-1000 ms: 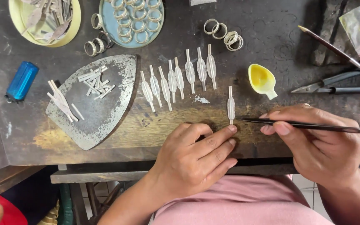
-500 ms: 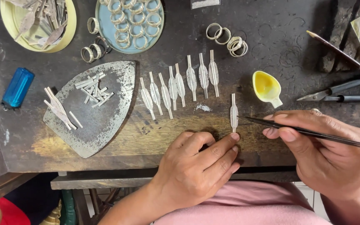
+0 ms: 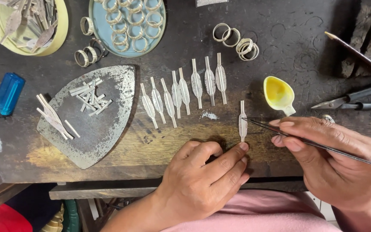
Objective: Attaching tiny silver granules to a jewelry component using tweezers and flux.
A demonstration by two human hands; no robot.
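Metal leaf piece lies upright, just above left hand fingers, pressed together; right hand pinches tweezers, tip touching it.

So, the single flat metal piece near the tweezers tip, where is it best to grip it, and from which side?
Probably at a narrow end stem. The metal piece lies flat, upright in view, wide in the middle. The left hand touches its lower stem, so the upper stem is free; tweezers in the right hand would come from the right.

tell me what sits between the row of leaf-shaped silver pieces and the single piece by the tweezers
A small pile of whitish powder on the dark wooden bench, seen in the head view.
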